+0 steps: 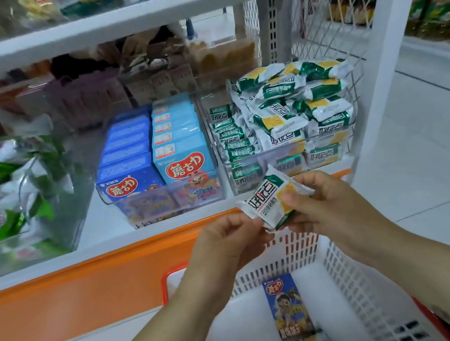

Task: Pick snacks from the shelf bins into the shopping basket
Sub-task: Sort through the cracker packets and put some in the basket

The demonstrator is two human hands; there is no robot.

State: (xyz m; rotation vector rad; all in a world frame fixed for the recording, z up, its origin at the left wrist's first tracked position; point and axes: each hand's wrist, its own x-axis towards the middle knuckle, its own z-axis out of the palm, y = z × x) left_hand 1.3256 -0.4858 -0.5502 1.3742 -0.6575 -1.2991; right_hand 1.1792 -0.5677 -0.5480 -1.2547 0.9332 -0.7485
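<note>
Shelf bins [164, 199] were packed with snacks; one packet [271, 197], slanted up-right, was pinched by left hand [227, 241] and right hand [322, 203] above the one-box basket [346, 277].

Both hands are on one white-and-green snack packet [272, 198]. The left hand [227, 238] pinches its lower corner and the right hand [322, 203] grips the right edge. At 6 o'clock from it there's the white basket [347, 283] with a blue box [287, 305] lying flat inside. At 1 o'clock is a clear bin [327, 154] piled with matching packets [294, 95], and at 11 a second bin [164, 195] of boxes.
</note>
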